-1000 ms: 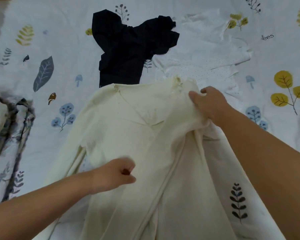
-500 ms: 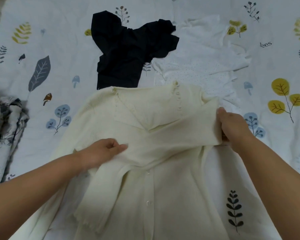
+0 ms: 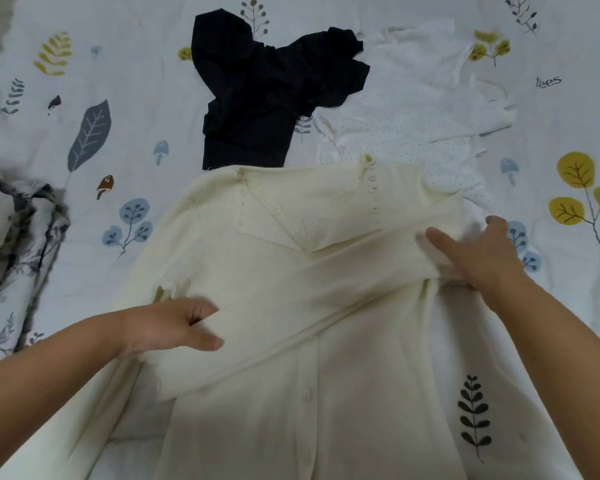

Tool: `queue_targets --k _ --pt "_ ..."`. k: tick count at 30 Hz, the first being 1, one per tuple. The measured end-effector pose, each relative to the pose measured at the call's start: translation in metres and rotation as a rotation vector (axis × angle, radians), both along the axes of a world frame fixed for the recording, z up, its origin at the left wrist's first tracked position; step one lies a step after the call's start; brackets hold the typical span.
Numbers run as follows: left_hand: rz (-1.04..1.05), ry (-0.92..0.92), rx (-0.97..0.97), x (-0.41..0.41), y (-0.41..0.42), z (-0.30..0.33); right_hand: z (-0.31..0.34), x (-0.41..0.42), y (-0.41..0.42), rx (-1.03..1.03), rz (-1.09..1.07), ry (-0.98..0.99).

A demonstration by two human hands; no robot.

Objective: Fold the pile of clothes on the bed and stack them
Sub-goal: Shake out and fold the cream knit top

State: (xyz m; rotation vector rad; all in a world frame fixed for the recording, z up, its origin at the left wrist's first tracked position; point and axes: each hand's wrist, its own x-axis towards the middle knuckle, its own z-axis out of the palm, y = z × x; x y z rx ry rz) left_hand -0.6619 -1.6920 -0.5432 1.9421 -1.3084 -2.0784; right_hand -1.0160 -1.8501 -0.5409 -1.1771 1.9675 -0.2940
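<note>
A cream knit cardigan lies face up on the bed, buttons down its front, with one sleeve folded across its chest. My left hand pinches the cuff end of that sleeve on the cardigan's left side. My right hand lies with straight fingers on the sleeve's fold at the right shoulder, pressing it flat. Beyond the collar a black garment is spread out. A white dotted garment lies to its right.
The bed sheet is white with printed leaves and mushrooms. A crumpled grey floral cloth sits at the left edge.
The sleeve has been drawn across the cardigan's chest to the left. My right hand slid from the collar out to the right shoulder and opened flat. My left hand moved left and down with the cuff.
</note>
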Motion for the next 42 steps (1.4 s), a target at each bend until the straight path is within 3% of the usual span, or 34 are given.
queue_targets --k 2,5,10,13,17,20,23,27,29,32,34,35,36,39,40,42 --pt "-0.009 0.012 0.007 0.004 0.005 0.002 0.002 0.003 0.027 0.021 0.114 0.095" --pt "-0.024 0.042 0.013 0.005 0.01 0.005 -0.007 0.008 0.063 0.035 0.21 -0.001" --pt "0.141 0.116 0.054 0.005 0.019 0.006 -0.01 -0.018 0.066 -0.028 -0.147 -0.162" --pt "0.107 -0.018 -0.009 -0.001 0.025 0.0 -0.013 -0.024 0.075 0.019 -0.075 0.009" --pt "0.068 -0.21 -0.081 -0.006 0.031 -0.005 -0.008 -0.007 0.083 0.035 0.001 -0.001" --pt "0.191 -0.044 -0.005 -0.006 0.039 0.0 -0.008 -0.006 0.097 0.069 0.099 -0.017" --pt "0.384 0.15 0.086 -0.01 0.049 0.006 -0.009 -0.016 0.114 -0.02 -0.028 -0.006" --pt "0.235 -0.148 -0.031 -0.013 0.063 0.0 -0.003 -0.017 0.133 0.007 -0.042 0.013" --pt "0.236 -0.191 -0.031 -0.014 0.067 -0.001 0.003 -0.014 0.147 0.07 0.006 -0.014" --pt "0.414 0.109 0.133 -0.015 0.074 0.006 0.006 -0.017 0.174 0.218 0.153 -0.005" --pt "0.58 0.333 0.291 -0.017 0.081 0.011 0.006 -0.022 0.19 0.21 0.094 0.012" --pt "0.581 0.316 0.298 -0.02 0.084 0.012 0.006 -0.026 0.195 0.181 0.05 0.031" --pt "0.492 0.185 0.237 -0.023 0.087 0.012 0.007 -0.028 0.199 0.158 0.025 0.06" --pt "0.047 -0.431 -0.129 -0.03 0.097 0.007 0.009 -0.024 0.209 0.059 0.038 0.249" --pt "0.045 -0.484 -0.213 -0.031 0.101 0.005 0.01 -0.017 0.212 -0.039 0.056 0.331" --pt "0.25 -0.381 -0.228 -0.031 0.11 0.002 0.014 0.009 0.216 -0.264 0.109 0.367"
